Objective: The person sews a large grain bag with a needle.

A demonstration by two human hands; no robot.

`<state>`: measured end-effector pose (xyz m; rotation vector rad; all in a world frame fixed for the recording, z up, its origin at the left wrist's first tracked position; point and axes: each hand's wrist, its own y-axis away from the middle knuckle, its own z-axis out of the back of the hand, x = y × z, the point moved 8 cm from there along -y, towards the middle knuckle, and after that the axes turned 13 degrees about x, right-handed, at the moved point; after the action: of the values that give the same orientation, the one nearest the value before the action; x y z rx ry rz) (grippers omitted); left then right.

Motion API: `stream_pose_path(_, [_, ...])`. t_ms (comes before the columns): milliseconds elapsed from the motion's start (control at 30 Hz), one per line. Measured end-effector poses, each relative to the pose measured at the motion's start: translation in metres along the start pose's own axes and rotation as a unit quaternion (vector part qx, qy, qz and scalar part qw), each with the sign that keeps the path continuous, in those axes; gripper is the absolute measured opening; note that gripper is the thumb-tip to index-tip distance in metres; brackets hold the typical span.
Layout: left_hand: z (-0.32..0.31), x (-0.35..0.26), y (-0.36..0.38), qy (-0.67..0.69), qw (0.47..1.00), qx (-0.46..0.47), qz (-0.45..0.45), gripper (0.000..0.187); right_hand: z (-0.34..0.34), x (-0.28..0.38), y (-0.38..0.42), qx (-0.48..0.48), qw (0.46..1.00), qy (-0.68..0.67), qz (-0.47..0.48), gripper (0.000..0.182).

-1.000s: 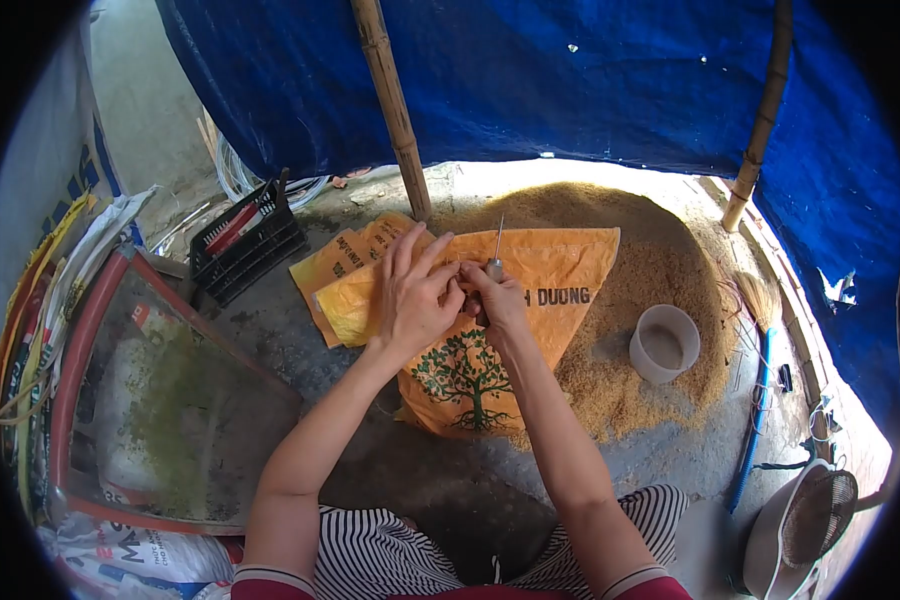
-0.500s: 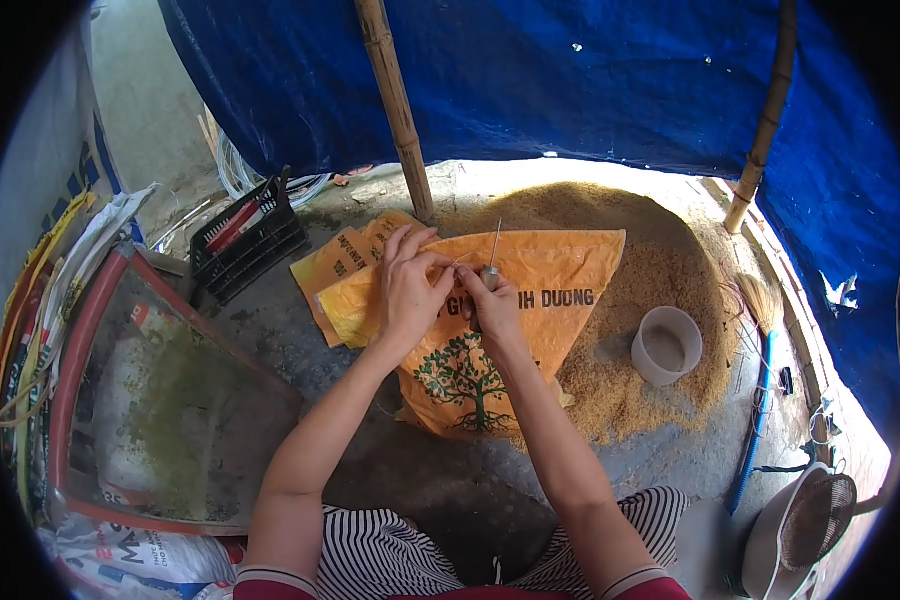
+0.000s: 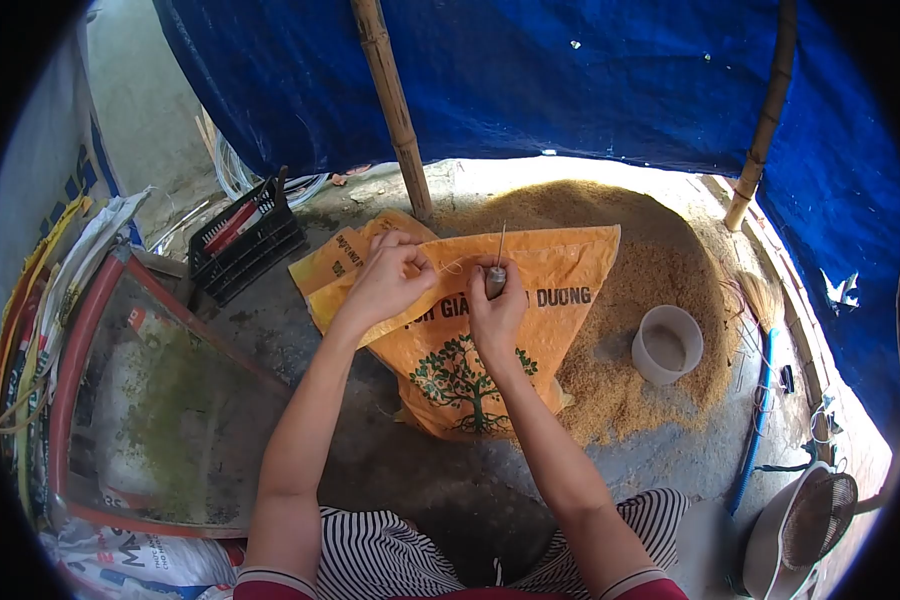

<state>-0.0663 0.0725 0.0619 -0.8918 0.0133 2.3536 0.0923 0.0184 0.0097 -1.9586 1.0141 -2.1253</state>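
Your left hand [image 3: 385, 278] has curled from spread fingers into a pinch on the sack [image 3: 490, 335] top and slid left, away from your right hand [image 3: 495, 310]. Your right hand is clenched round the needle [image 3: 498, 255] handle, its shaft pointing up beyond your knuckles. A thin thread seems to run between your hands. The sack stands under both hands, grain [image 3: 640, 300] heaped behind and right of it. Risk: with your fingers this close, a slipping needle could prick your left hand.
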Motion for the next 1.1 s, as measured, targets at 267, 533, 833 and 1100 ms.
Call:
stream_pose_path(267, [-0.003, -0.013, 0.004, -0.052, 0.996, 0.066, -0.029, 0.017, -0.028, -0.015, 0.019, 0.125, 0.93, -0.233, -0.256, 0.021])
stream_pose_path(533, [-0.003, -0.007, -0.012, 0.119, 0.98, 0.156, -0.035, 0.018, -0.022, -0.019, 0.024, 0.136, 0.912, -0.266, -0.281, 0.015])
stream_pose_path(833, [-0.039, 0.012, -0.04, 0.206, 0.943, 0.252, -0.062, 0.027, -0.009, -0.009, 0.02, 0.167, 0.972, -0.073, -0.151, 0.013])
stream_pose_path(1100, [-0.052, 0.039, -0.033, 0.067, 0.94, 0.331, 0.045, 0.023, 0.001, -0.008, 0.024, 0.171, 0.97, -0.072, -0.155, 0.012])
